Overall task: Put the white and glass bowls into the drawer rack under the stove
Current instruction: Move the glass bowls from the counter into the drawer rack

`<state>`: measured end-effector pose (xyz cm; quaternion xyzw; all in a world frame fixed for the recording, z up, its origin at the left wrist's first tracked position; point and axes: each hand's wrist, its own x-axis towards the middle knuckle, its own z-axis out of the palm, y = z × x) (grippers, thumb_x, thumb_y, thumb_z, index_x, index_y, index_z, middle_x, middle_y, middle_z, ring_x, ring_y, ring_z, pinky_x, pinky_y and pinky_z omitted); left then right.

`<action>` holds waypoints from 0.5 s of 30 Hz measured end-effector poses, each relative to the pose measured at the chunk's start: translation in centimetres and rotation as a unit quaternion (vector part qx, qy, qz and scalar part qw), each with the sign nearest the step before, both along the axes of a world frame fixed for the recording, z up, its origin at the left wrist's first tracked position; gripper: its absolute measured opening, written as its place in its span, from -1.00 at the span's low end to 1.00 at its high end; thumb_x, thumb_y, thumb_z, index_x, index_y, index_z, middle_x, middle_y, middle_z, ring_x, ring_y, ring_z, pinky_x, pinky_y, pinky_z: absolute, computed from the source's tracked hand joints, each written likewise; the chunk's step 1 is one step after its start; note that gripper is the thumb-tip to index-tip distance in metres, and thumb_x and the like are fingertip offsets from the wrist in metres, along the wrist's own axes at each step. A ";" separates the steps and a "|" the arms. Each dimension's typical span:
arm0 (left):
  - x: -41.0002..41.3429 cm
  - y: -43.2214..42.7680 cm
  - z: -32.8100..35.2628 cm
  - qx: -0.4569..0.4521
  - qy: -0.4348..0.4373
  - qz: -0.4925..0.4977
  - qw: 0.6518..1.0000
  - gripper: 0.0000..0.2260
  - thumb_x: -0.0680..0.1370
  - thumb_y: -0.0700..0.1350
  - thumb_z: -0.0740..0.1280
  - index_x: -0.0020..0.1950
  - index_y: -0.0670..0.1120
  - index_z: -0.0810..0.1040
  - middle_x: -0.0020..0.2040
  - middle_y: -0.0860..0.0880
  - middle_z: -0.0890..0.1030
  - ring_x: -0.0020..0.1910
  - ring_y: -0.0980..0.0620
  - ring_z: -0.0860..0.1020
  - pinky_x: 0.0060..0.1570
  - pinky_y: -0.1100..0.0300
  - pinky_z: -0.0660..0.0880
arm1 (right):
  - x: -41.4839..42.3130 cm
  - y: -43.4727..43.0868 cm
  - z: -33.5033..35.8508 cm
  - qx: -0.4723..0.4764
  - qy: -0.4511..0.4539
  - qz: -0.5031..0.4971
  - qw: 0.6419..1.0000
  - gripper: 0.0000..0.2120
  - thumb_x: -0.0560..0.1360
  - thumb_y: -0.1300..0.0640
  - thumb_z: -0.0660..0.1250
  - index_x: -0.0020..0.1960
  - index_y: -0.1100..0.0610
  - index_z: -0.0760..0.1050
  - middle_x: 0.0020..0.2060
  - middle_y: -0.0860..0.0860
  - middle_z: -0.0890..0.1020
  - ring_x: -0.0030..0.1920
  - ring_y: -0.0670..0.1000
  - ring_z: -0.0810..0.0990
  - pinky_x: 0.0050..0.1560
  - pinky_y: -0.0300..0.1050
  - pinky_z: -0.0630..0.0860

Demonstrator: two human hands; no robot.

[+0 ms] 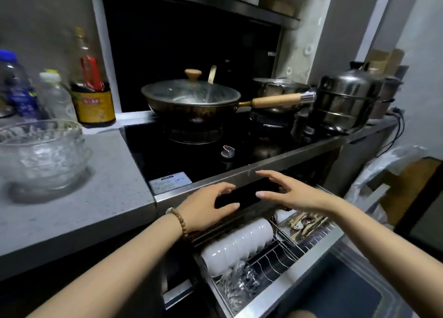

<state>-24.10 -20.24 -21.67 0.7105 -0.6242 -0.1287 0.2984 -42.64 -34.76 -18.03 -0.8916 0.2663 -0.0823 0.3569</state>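
The fingers (pixel 227 188) of the left hand (pixel 206 207) are spread wide and curved, holding nothing, thumb apart from the rest, just in front of the steel front edge of the stove (pixel 182 147). The right hand (pixel 290 193) mirrors it to the right, its fingers wide and empty too, and the two hands face each other across a dark gap. A beaded bracelet (pixel 178 219) circles the left wrist. Below the hands the drawer rack (pixel 282 291) stands pulled out toward the near side. A row of white bowls (pixel 237 243) lies nested on its side along the left part of the wire rack, and a glass bowl (pixel 236 285) rests on edge just near of them, touching the row. To the right, a separate compartment holds cutlery (pixel 304 224). On the grey desk (pixel 91 207) to the left, well apart from the drawer, a stack of glass bowls (pixel 40 154) stands upright. Farther back are plastic bottles (pixel 54 97) and a dark sauce bottle (pixel 92 97). On the stove sits a lidded wok (pixel 191 99) with a wooden handle pointing right, and steel pots (pixel 347 99) stand at the far right.
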 end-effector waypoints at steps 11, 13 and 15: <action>9.4 11.6 12.5 -0.093 -0.177 0.142 0.969 -0.45 0.51 0.19 0.25 0.45 0.08 0.25 0.43 0.09 0.35 0.39 0.12 0.31 0.30 0.24 0.27 | 11.5 7.1 8.5 -0.105 -0.106 0.128 0.980 -0.33 0.41 -0.19 0.35 0.45 -0.17 0.19 0.51 -0.17 0.14 0.39 -0.28 0.11 0.33 -0.32 0.12; 11.3 14.0 13.1 -0.094 -0.190 0.178 0.961 -0.45 0.50 0.18 0.26 0.45 0.05 0.26 0.43 0.07 0.36 0.38 0.11 0.32 0.31 0.24 0.27 | 13.7 8.5 9.3 -0.099 -0.112 0.148 0.978 -0.33 0.41 -0.21 0.35 0.45 -0.18 0.19 0.51 -0.18 0.12 0.45 -0.22 0.10 0.35 -0.26 0.12; 13.1 16.2 13.4 -0.088 -0.193 0.213 0.954 -0.44 0.49 0.19 0.27 0.45 0.04 0.26 0.42 0.05 0.38 0.37 0.09 0.34 0.33 0.21 0.28 | 15.7 9.8 9.8 -0.099 -0.116 0.165 0.974 -0.33 0.42 -0.19 0.35 0.46 -0.15 0.18 0.51 -0.17 0.12 0.48 -0.18 0.10 0.34 -0.26 0.12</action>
